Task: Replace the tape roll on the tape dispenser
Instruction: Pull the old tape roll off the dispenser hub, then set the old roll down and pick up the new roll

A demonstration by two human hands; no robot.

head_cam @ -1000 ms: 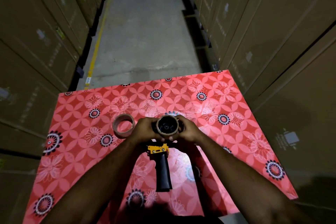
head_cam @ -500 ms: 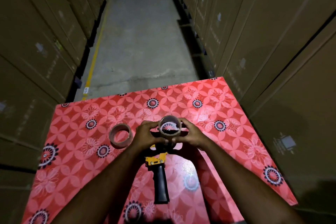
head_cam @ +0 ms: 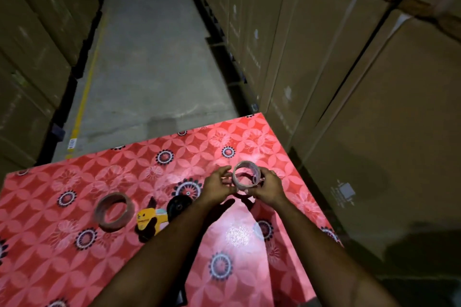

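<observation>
Toward the right edge of the tabletop (head_cam: pixel 74 269), above its red floral cover: one clear tape roll (head_cam: pixel 246 174), near empty, transparent enough that the pattern below shows through its core. It is lifted off the surface and pinched between both hands, opening facing up and toward the camera.

Left hand (head_cam: pixel 217 186): fingers curled against the roll's left side, thumb beneath; closed on the roll.

Right hand (head_cam: pixel 268 187): fingers wrapped around the roll's right side; likewise closed on the roll. Both forearms run in from the near edge of the tabletop.

Left of the hands, nearer the middle of the tabletop: one tape dispenser (head_cam: pixel 159 217), lying on its side. Yellow body, black round hub (head_cam: pixel 179 205) bare of any roll. Its lower part is hidden behind the left forearm. Touched by neither hand.

Just beside the dispenser, on its left, toward the left edge: one brown tape roll (head_cam: pixel 113 211), thicker-walled, resting at a slight tilt on the cover. Whether it touches the dispenser cannot be told.

Surroundings: stacked cardboard cartons (head_cam: pixel 349 82) close along the right edge of the tabletop and more on the left; a concrete aisle floor (head_cam: pixel 149 57) beyond the far edge, with a yellow line (head_cam: pixel 84 97) along its left side. Lighting dim.
</observation>
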